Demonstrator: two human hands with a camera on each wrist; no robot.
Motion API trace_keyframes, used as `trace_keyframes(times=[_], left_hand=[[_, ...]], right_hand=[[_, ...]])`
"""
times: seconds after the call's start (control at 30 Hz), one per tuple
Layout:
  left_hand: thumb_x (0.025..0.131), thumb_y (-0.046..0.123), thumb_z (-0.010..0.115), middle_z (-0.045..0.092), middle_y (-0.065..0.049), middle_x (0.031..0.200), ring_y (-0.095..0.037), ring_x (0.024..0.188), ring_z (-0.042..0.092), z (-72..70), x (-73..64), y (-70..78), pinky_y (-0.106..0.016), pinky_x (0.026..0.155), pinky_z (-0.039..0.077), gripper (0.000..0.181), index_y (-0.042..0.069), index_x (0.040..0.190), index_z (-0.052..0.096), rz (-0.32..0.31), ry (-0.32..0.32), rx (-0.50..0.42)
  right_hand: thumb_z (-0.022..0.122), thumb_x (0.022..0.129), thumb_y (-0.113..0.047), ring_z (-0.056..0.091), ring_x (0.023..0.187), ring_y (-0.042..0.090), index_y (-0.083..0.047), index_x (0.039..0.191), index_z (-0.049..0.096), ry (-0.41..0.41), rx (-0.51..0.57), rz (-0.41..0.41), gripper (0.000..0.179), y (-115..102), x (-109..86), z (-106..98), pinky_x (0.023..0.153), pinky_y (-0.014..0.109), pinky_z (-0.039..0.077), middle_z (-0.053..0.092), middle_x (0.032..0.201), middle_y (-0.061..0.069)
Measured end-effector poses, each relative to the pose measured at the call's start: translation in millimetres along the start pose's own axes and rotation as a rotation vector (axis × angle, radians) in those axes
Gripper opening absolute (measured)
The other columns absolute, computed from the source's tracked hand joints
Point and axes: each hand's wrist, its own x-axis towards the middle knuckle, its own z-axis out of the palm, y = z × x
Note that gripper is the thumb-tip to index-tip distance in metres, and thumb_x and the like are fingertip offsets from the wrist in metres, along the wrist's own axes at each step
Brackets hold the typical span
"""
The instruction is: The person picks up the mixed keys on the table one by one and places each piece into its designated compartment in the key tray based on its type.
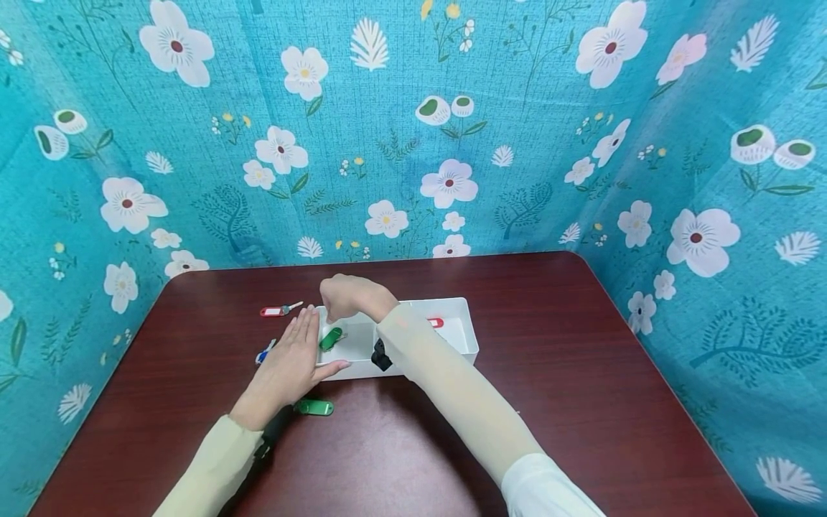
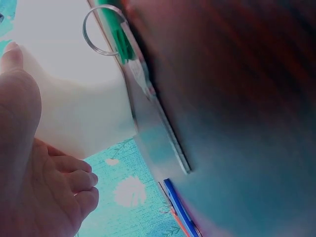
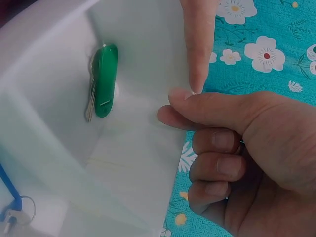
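A white divided tray lies on the table. My left hand rests along its left end with straight fingers, the thumb out over the front rim. My right hand reaches across to the far left corner; its fingers are curled, thumb against index finger, with nothing visible between them. Below those fingertips, a green key tag with a key lies in the left compartment. Another compartment holds a blue key tag on a ring. Toward the right end is a red key tag, partly hidden by my right arm.
On the table, a green key tag lies in front of the tray. A red key tag with its key and a blue key tag lie left of it. A flowered curtain hangs behind the dark red table.
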Motion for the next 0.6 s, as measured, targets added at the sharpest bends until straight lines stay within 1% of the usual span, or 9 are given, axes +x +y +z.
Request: trace_keyframes(times=[0.33,0.47,0.6], left_hand=[[0.096,0.071,0.059,0.025,-0.031,0.171,-0.047,0.161,0.024,1.4,-0.4,2.9,-0.057,0.129,0.029,0.11,-0.011,0.162,0.024,-0.004,-0.003,0.004],[0.096,0.072,0.058,0.026,-0.031,0.17,-0.047,0.16,0.026,0.4,-0.7,3.0,-0.057,0.129,0.03,0.11,-0.011,0.161,0.025,0.001,0.004,0.017],[0.096,0.072,0.058,0.028,-0.03,0.17,-0.048,0.159,0.028,-1.6,-1.6,2.3,-0.057,0.128,0.032,0.11,-0.011,0.161,0.027,-0.001,0.011,0.021]], right_hand=[[0.077,0.098,-0.024,0.068,0.082,0.01,-0.016,0.098,0.079,0.0,0.0,-0.003,0.009,2.4,-6.0,-1.9,0.076,0.025,0.057,0.078,0.097,-0.003],[0.076,0.098,-0.025,0.066,0.081,0.009,-0.016,0.097,0.079,-0.004,-0.007,-0.003,0.009,2.8,-6.9,-3.5,0.075,0.025,0.057,0.078,0.096,-0.004],[0.076,0.098,-0.025,0.065,0.08,0.01,-0.016,0.095,0.078,-0.008,-0.002,-0.019,0.009,3.0,-7.5,-5.3,0.074,0.025,0.056,0.077,0.094,-0.003]])
